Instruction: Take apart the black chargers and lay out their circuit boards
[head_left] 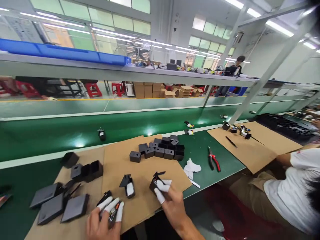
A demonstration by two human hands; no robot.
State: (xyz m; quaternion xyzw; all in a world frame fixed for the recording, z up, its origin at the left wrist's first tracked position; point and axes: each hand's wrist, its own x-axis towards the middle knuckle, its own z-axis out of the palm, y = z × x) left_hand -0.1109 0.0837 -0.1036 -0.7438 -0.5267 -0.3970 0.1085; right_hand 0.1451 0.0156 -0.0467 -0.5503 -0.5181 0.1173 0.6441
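Note:
White finger covers sit on the fingertips of both hands. At the cardboard's near edge, my left hand (103, 221) is closed around a small electronic assembly (113, 213) with metallic and orange parts; a black piece (103, 197) shows beside its fingers. My right hand (173, 203) grips a small black plastic box (153, 185), its flap standing up and its inside partly hidden by the fingers. Between the hands an open black box (130, 189) with a white block inside stands on the cardboard sheet (115, 163).
Several black boxes (160, 151) are grouped at the cardboard's back. Larger black cases (51, 208) lie left. Red-handled pliers (214, 160) and crumpled white pieces (192, 166) lie right. A green conveyor belt (125, 125) runs behind. A person in a white shirt (291, 190) sits at right.

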